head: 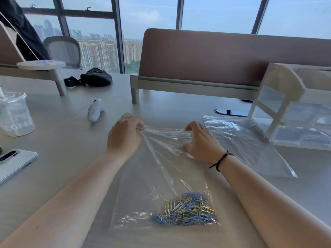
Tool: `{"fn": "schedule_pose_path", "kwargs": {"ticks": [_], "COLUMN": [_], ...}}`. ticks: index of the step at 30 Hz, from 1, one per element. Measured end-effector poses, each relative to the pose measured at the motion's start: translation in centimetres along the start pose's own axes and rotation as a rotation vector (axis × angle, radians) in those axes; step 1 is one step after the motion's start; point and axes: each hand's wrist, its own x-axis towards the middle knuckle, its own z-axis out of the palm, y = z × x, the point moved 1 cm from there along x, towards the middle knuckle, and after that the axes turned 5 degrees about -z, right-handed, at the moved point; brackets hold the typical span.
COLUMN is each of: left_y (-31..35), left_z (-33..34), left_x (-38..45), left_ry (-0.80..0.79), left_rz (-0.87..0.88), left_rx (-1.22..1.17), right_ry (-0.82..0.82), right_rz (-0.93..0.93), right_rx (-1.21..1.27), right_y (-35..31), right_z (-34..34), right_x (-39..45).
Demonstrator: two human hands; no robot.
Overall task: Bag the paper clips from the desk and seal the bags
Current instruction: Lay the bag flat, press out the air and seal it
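A clear zip bag (pixel 161 176) lies on the desk in front of me, its red-lined zip strip at the far end. A heap of blue, yellow and silver paper clips (pixel 188 210) rests in its near right corner. My left hand (pixel 123 135) pinches the left end of the zip strip. My right hand (pixel 200 142) pinches the strip at its right end, with the thumb under the plastic. The bag is pulled taut and creased between the two hands.
A second clear bag (pixel 250 144) lies flat to the right, beside a white tiered tray (pixel 293 108). A plastic coffee cup (pixel 15 115) and a phone (pixel 12 161) sit at left. A white device (pixel 95 110) lies ahead; a brown divider (pixel 206 56) stands behind.
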Motion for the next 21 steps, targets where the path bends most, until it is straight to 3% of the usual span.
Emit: {"fn": "schedule_pose_path", "kwargs": {"ticks": [5,11,15,17,21], "left_y": [-1.6,-2.0,-1.6,-1.0,-1.3], "left_z": [-0.8,-1.5,-2.6,-3.5,-4.8], "left_x": [1.1,1.6,1.6,0.3,-3.2], "left_ry": [0.118,0.157,0.14,0.086,-0.126], "left_rz": [-0.044,-0.179,-0.049,0.014,-0.031], "left_rx": [-0.115,-0.083,-0.193,-0.25,-0.322], "right_ry": [0.006,0.305,0.45,0.44,0.276], "right_rz": [0.053,0.023,-0.056,-0.092,-0.145], "right_rx": [0.191,0.175,0.224,0.278,0.204], "right_y": [-0.6,-0.8,-1.5,-1.6,-1.3], "right_z": [-0.1,-2.7,-4.6,-5.1,-4.6], "right_x": [3.3,4.3,1.1,-1.2,-5.9]}}
